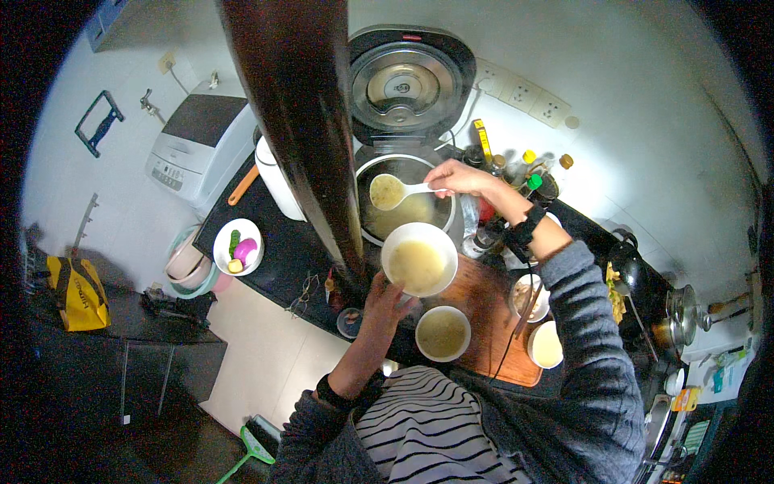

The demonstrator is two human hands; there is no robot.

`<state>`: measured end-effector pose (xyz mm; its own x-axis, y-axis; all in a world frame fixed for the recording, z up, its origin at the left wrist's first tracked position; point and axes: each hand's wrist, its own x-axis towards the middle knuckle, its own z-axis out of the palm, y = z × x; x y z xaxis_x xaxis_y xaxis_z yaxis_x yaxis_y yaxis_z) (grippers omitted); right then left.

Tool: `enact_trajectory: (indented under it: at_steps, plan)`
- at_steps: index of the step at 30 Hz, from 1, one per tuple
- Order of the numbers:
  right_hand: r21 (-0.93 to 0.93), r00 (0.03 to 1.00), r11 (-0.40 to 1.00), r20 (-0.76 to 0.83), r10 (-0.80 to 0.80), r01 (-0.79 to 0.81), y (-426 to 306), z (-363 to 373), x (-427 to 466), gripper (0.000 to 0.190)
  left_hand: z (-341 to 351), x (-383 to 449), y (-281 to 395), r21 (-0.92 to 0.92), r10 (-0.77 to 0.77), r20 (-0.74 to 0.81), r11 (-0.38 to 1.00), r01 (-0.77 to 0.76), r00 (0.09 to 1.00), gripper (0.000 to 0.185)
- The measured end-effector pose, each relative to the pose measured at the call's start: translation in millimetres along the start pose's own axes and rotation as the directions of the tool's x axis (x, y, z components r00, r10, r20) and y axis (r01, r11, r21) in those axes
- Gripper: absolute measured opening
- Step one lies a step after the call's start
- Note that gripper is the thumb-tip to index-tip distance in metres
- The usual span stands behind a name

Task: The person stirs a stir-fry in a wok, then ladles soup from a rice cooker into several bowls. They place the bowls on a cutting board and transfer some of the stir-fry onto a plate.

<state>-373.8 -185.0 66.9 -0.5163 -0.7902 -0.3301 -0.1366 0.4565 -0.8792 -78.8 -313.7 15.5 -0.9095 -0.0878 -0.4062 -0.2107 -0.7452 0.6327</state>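
Observation:
My right hand grips the handle of a white ladle filled with pale, soupy food, held over the open rice cooker. The same kind of food lies in the cooker's pot. In my left hand is a white bowl of pale soup, held by its near side at the cooker's front rim. Just below it, a second filled bowl stands at the left edge of a wooden board. A third bowl of pale food is at the board's right.
A dark, glossy post runs down left of the cooker. Bottles crowd its right side. A bowl with vegetables stands on the dark counter at left. Another bowl and a wok lie right, partly behind my right sleeve.

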Motion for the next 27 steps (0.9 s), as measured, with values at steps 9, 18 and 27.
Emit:
enact_trajectory:
  at_steps: [9, 18, 27]
  plan:
    - [-0.052, 0.996, 0.995, 0.036, -0.083, 0.085, -47.6, -11.0, -92.7, 0.014, -28.1, 55.8, -37.6, 0.113, 0.273, 0.149, 0.950, -0.290, 0.950, 0.046]
    - [-0.855, 0.819, 0.467, -0.095, -0.567, 0.224, -71.8, 52.3, -145.8, 0.011, -18.2, 67.9, -34.4, -0.100, 0.390, 0.104, 0.919, -0.381, 0.915, 0.051]
    - [-0.751, 0.828, 0.658, -0.405, -0.387, -0.060, -63.6, 26.8, -109.6, 0.018, 8.5, 34.5, -5.6, -0.038, 0.116, -0.099, 0.992, -0.120, 0.988, 0.051]
